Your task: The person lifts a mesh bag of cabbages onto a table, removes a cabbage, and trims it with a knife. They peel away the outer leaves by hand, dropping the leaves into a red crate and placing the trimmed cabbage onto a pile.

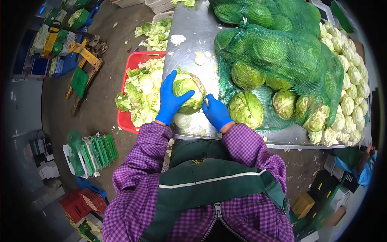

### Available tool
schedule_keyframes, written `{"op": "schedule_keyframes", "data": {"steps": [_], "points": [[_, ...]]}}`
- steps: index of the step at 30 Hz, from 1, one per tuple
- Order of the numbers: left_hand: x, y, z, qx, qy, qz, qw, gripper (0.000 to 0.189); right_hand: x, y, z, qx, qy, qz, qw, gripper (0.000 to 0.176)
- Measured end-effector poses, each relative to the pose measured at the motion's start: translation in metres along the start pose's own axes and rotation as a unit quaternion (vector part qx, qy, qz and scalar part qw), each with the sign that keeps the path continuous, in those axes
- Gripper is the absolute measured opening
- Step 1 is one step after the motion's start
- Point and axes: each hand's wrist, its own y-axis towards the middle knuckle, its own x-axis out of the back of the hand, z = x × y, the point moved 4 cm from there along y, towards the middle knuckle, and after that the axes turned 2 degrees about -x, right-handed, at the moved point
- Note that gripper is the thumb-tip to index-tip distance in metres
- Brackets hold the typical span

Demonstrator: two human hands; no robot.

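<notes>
A green cabbage (186,91) is held over the steel table by my left hand (170,101), in a blue glove, with fingers and thumb wrapped around its left side. At the cabbage's right edge, my blue-gloved right hand (217,113) is closed on what looks like a small knife (207,101), mostly hidden by the fingers and the cabbage. Just right of that hand, a loose cabbage (246,109) rests on the table beside a green net sack (278,52) of cabbages. Leaf scraps (197,123) lie under and around the held cabbage.
A red crate (121,115) full of leaves stands against the left side of the steel table (183,56). Pale trimmed cabbages (348,107) are piled at the right end. A yellow pallet truck (86,54) and a row of green crates (98,151) are on the floor at left.
</notes>
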Motion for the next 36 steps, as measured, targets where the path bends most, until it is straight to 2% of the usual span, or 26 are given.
{"op": "schedule_keyframes", "data": {"steps": [2,5,7,9,11,13,15,16,17,19,21,22,23,25,26,27,29,30,31,32,33,34,35,36], "points": [[0.0,0.006,0.004,0.007,-0.013,0.012,1.0,0.091,0.005,-0.007,0.006,-0.014,-0.013,0.018,1.0,0.024],[0.0,-0.003,0.001,-0.028,0.019,0.046,0.998,0.087,-0.007,0.002,-0.001,-0.061,-0.006,0.043,0.997,0.023],[-0.002,0.005,0.004,-0.011,0.016,0.008,1.0,0.087,-0.007,0.024,-0.005,-0.046,-0.026,0.057,0.997,0.024],[-0.002,0.014,0.013,0.038,-0.041,0.003,0.998,0.088,-0.006,0.026,-0.001,-0.007,-0.058,0.057,0.997,0.024],[-0.003,0.019,0.041,0.066,-0.106,0.004,0.992,0.087,0.008,0.001,0.012,-0.11,-0.053,0.123,0.985,0.026],[0.0,0.02,0.041,0.091,-0.178,0.025,0.979,0.086,-0.003,0.004,0.005,-0.083,-0.074,0.103,0.988,0.028],[0.005,0.028,0.032,0.069,-0.193,0.02,0.979,0.086,-0.031,0.051,-0.026,-0.08,-0.142,0.101,0.981,0.03],[0.006,0.025,0.028,0.034,-0.171,0.054,0.983,0.086,-0.034,0.067,-0.031,-0.103,-0.155,0.099,0.978,0.03],[0.009,0.017,0.026,0.003,-0.148,0.087,0.985,0.086,-0.032,0.078,-0.031,-0.062,-0.178,0.093,0.978,0.027],[0.018,0.014,0.036,0.027,-0.189,0.097,0.977,0.086,-0.007,0.102,-0.021,0.025,-0.066,0.214,0.974,0.024],[0.029,0.013,0.045,0.067,-0.306,0.145,0.938,0.088,0.013,0.123,0.0,-0.028,0.0,0.235,0.972,0.023],[0.037,0.013,0.05,0.052,-0.287,0.172,0.941,0.089,0.001,0.138,-0.005,-0.064,0.093,0.211,0.971,0.021],[0.047,0.009,0.056,0.057,-0.286,0.164,0.942,0.089,-0.013,0.148,-0.009,-0.069,0.187,0.198,0.96,0.022],[0.061,0.007,0.064,0.071,-0.264,0.149,0.95,0.087,-0.041,0.151,-0.014,-0.08,0.22,0.156,0.959,0.032],[0.067,-0.004,0.066,0.124,-0.333,0.091,0.93,0.082,-0.052,0.143,-0.016,-0.122,0.251,0.108,0.954,0.044],[0.073,-0.015,0.058,0.127,-0.332,0.082,0.931,0.082,-0.067,0.139,-0.02,-0.174,0.31,0.149,0.922,0.053],[0.08,-0.038,0.059,0.307,-0.401,-0.068,0.86,0.083,-0.057,0.108,0.011,-0.195,0.346,0.171,0.902,0.056],[0.067,-0.052,0.069,0.317,-0.452,-0.126,0.824,0.084,-0.063,0.096,0.018,-0.198,0.342,0.181,0.901,0.056],[0.06,-0.058,0.06,0.262,-0.363,-0.192,0.874,0.091,-0.067,0.089,0.027,-0.157,0.348,0.138,0.914,0.057],[0.056,-0.062,0.06,0.281,-0.392,-0.199,0.853,0.093,-0.067,0.08,0.035,-0.115,0.354,0.094,0.923,0.058],[0.061,-0.056,0.054,0.294,-0.423,-0.204,0.833,0.095,-0.067,0.069,0.041,-0.111,0.352,0.1,0.924,0.058],[0.069,-0.048,0.055,0.288,-0.424,-0.208,0.833,0.095,-0.059,0.063,0.047,-0.09,0.307,0.075,0.944,0.057],[0.075,-0.045,0.053,0.265,-0.405,-0.152,0.862,0.096,-0.049,0.054,0.05,-0.077,0.262,0.05,0.961,0.055],[0.078,-0.043,0.053,0.244,-0.384,-0.093,0.886,0.097,-0.029,0.045,0.06,-0.098,0.188,0.08,0.974,0.051]]}}
